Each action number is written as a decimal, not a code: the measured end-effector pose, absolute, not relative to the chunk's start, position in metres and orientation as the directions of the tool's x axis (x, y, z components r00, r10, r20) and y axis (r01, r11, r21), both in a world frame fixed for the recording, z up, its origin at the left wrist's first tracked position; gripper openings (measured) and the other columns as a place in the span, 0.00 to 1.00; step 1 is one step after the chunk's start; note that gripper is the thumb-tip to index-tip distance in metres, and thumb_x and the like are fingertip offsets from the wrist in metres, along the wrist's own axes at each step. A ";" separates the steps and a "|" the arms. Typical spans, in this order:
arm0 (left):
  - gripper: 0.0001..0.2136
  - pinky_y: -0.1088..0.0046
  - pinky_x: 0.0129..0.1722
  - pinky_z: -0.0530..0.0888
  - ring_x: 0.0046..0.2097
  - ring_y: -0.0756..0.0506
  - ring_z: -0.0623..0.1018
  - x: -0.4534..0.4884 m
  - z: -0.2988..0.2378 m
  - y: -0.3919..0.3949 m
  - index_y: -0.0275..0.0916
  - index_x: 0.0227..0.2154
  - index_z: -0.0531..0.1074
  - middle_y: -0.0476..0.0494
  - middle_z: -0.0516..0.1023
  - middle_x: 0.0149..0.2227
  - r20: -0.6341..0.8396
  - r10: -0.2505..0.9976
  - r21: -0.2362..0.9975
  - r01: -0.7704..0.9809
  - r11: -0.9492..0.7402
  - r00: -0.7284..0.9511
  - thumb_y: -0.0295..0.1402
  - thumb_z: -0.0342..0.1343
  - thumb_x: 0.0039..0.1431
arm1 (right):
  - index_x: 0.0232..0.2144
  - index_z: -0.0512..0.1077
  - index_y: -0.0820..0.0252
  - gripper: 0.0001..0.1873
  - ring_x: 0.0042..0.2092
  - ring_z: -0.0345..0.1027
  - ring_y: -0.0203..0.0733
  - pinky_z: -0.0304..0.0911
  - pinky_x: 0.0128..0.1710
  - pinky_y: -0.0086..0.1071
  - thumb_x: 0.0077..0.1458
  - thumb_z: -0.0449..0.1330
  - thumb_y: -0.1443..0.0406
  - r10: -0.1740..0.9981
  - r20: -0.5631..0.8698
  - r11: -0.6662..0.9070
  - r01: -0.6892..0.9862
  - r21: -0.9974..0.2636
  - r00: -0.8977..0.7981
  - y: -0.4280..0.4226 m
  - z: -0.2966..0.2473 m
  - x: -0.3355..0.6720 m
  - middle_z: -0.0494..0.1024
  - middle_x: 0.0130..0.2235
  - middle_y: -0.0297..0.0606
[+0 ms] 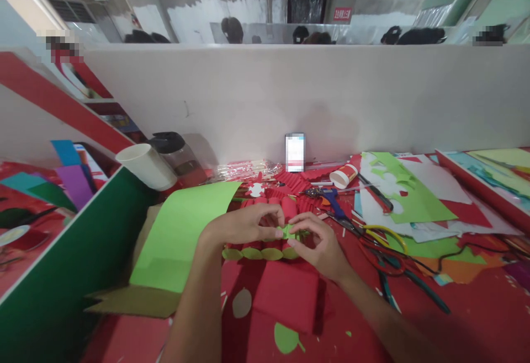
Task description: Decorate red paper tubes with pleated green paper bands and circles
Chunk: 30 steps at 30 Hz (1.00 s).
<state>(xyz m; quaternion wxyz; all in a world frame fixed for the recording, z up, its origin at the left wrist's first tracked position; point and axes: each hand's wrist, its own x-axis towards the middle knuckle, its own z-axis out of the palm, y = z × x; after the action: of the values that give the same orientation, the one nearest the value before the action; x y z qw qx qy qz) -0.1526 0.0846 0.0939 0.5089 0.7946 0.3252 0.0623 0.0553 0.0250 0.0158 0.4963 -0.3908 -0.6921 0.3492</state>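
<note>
My left hand (244,224) and my right hand (317,241) meet over the middle of the desk, fingertips pinched together on a small green paper piece (290,231). Right under them lies a red paper craft (273,208) made of rolled tubes, with a row of green paper leaves (256,253) along its near edge. A folded red paper sheet (285,297) lies just in front of it. A large light-green sheet (182,236) lies to the left of my left hand.
Scissors with yellow and red handles (383,247), a blue glue gun (333,200), a glue tube (344,175) and cut green and white paper (409,197) lie right. A white paper cup (144,165), a dark jar (176,156) and a green box wall (62,286) stand left. A white partition (290,92) closes the back.
</note>
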 end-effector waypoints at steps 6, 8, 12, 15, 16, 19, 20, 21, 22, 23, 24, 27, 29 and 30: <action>0.08 0.75 0.30 0.64 0.31 0.50 0.64 -0.148 0.087 0.086 0.40 0.36 0.62 0.52 0.65 0.31 -0.219 0.611 0.871 0.435 -0.230 0.761 0.39 0.52 0.61 | 0.33 0.73 0.55 0.08 0.46 0.70 0.44 0.63 0.48 0.36 0.49 0.65 0.71 0.874 0.431 0.473 0.190 -0.860 -0.224 0.026 0.016 0.056 0.76 0.43 0.39; 0.08 0.75 0.30 0.64 0.30 0.50 0.64 -0.146 0.083 0.086 0.41 0.37 0.61 0.53 0.65 0.30 -0.237 0.619 0.871 0.445 -0.205 0.749 0.37 0.52 0.60 | 0.34 0.73 0.55 0.09 0.46 0.70 0.44 0.63 0.48 0.36 0.49 0.66 0.71 0.868 0.439 0.482 0.189 -0.855 -0.230 0.026 0.017 0.056 0.76 0.43 0.39; 0.09 0.74 0.30 0.64 0.31 0.50 0.65 -0.143 0.081 0.087 0.41 0.38 0.59 0.52 0.67 0.32 -0.267 0.631 0.868 0.466 -0.170 0.728 0.33 0.53 0.57 | 0.35 0.72 0.55 0.11 0.47 0.70 0.44 0.62 0.48 0.36 0.48 0.67 0.71 0.860 0.452 0.497 0.190 -0.846 -0.237 0.026 0.017 0.057 0.76 0.44 0.39; 0.10 0.73 0.31 0.65 0.32 0.50 0.66 -0.142 0.081 0.087 0.41 0.38 0.59 0.51 0.68 0.33 -0.274 0.633 0.869 0.468 -0.159 0.724 0.31 0.53 0.55 | 0.35 0.73 0.55 0.11 0.47 0.70 0.44 0.63 0.48 0.36 0.49 0.67 0.71 0.853 0.461 0.509 0.193 -0.839 -0.246 0.026 0.018 0.058 0.76 0.44 0.39; 0.10 0.74 0.31 0.65 0.32 0.50 0.66 -0.142 0.081 0.087 0.41 0.38 0.59 0.51 0.68 0.33 -0.276 0.633 0.869 0.469 -0.157 0.723 0.31 0.53 0.55 | 0.35 0.73 0.55 0.11 0.47 0.70 0.44 0.63 0.48 0.36 0.49 0.67 0.71 0.852 0.461 0.510 0.195 -0.838 -0.249 0.025 0.018 0.058 0.76 0.44 0.39; 0.10 0.74 0.30 0.64 0.32 0.50 0.66 -0.141 0.080 0.088 0.41 0.38 0.58 0.51 0.68 0.33 -0.271 0.635 0.869 0.468 -0.161 0.723 0.30 0.52 0.54 | 0.36 0.73 0.55 0.12 0.47 0.70 0.44 0.63 0.48 0.36 0.48 0.66 0.71 0.853 0.454 0.506 0.197 -0.840 -0.258 0.025 0.019 0.058 0.76 0.45 0.39; 0.10 0.74 0.30 0.64 0.32 0.50 0.66 -0.141 0.079 0.088 0.41 0.38 0.58 0.51 0.68 0.33 -0.266 0.636 0.871 0.464 -0.164 0.725 0.29 0.52 0.54 | 0.36 0.73 0.54 0.12 0.47 0.70 0.44 0.63 0.48 0.36 0.48 0.66 0.71 0.853 0.453 0.506 0.196 -0.840 -0.260 0.025 0.018 0.058 0.76 0.45 0.39; 0.09 0.74 0.29 0.64 0.32 0.50 0.65 -0.141 0.078 0.088 0.41 0.38 0.58 0.52 0.67 0.33 -0.260 0.635 0.873 0.458 -0.168 0.728 0.29 0.51 0.54 | 0.36 0.73 0.54 0.12 0.47 0.70 0.44 0.63 0.48 0.36 0.48 0.66 0.72 0.852 0.454 0.507 0.195 -0.839 -0.261 0.025 0.018 0.058 0.76 0.45 0.39; 0.09 0.74 0.29 0.63 0.31 0.50 0.65 -0.141 0.078 0.088 0.41 0.38 0.58 0.52 0.67 0.33 -0.253 0.635 0.875 0.453 -0.173 0.730 0.28 0.51 0.54 | 0.36 0.73 0.54 0.12 0.47 0.70 0.44 0.63 0.48 0.36 0.48 0.66 0.72 0.850 0.456 0.509 0.193 -0.838 -0.264 0.025 0.018 0.058 0.76 0.45 0.39; 0.09 0.74 0.29 0.63 0.31 0.50 0.65 -0.141 0.077 0.089 0.41 0.38 0.58 0.52 0.67 0.33 -0.244 0.635 0.876 0.447 -0.179 0.733 0.28 0.51 0.54 | 0.36 0.73 0.54 0.13 0.48 0.70 0.43 0.63 0.48 0.36 0.48 0.66 0.72 0.849 0.458 0.511 0.191 -0.838 -0.265 0.025 0.018 0.058 0.76 0.45 0.39; 0.09 0.75 0.29 0.63 0.31 0.50 0.64 -0.140 0.077 0.089 0.41 0.37 0.58 0.52 0.66 0.33 -0.236 0.637 0.876 0.444 -0.187 0.734 0.28 0.51 0.54 | 0.36 0.73 0.54 0.13 0.48 0.70 0.44 0.63 0.48 0.36 0.48 0.66 0.72 0.849 0.457 0.511 0.189 -0.839 -0.266 0.025 0.018 0.058 0.76 0.45 0.39; 0.08 0.74 0.29 0.63 0.31 0.50 0.64 -0.140 0.074 0.089 0.41 0.37 0.58 0.52 0.65 0.32 -0.226 0.645 0.862 0.459 -0.217 0.730 0.28 0.50 0.54 | 0.36 0.73 0.54 0.13 0.48 0.70 0.44 0.63 0.49 0.36 0.48 0.66 0.72 0.852 0.451 0.504 0.186 -0.843 -0.265 0.026 0.018 0.057 0.76 0.45 0.39; 0.08 0.74 0.29 0.63 0.31 0.50 0.64 -0.139 0.072 0.090 0.41 0.36 0.57 0.52 0.65 0.32 -0.225 0.655 0.846 0.478 -0.237 0.722 0.29 0.50 0.54 | 0.36 0.73 0.54 0.13 0.48 0.70 0.44 0.63 0.49 0.37 0.48 0.66 0.72 0.856 0.445 0.498 0.187 -0.847 -0.265 0.026 0.018 0.057 0.76 0.45 0.39; 0.08 0.74 0.29 0.63 0.32 0.50 0.65 -0.139 0.072 0.090 0.41 0.36 0.57 0.52 0.65 0.32 -0.225 0.658 0.840 0.486 -0.243 0.719 0.29 0.50 0.55 | 0.36 0.73 0.54 0.13 0.48 0.70 0.44 0.63 0.49 0.37 0.48 0.66 0.72 0.856 0.444 0.497 0.188 -0.847 -0.264 0.026 0.018 0.058 0.76 0.45 0.39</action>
<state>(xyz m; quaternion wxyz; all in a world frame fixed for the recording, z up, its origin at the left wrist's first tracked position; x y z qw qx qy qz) -0.1392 0.0898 0.0718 0.4953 0.7836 0.3649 0.0871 0.0576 0.0259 0.0176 0.4850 -0.3645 -0.7164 0.3445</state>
